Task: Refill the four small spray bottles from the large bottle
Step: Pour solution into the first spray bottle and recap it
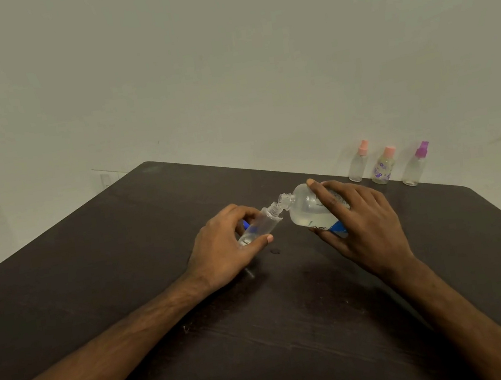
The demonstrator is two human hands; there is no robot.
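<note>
Left hand (219,249) grips the small bottle (263,223), right hand (366,222) grips the large bottle (310,210), mid-pour; three capped bottles (384,166) at the tabletop's (179,199) far edge likely remain.

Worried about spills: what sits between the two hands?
In the head view, the open necks of the small spray bottle and the large bottle meet between the left hand and right hand, above a small dark spot on the table.

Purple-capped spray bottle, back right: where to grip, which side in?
I'd grip the purple-capped spray bottle round its clear body, below the nozzle, coming from the near side: it stands upright close to the wall, and the floral bottle stands to its left.
</note>
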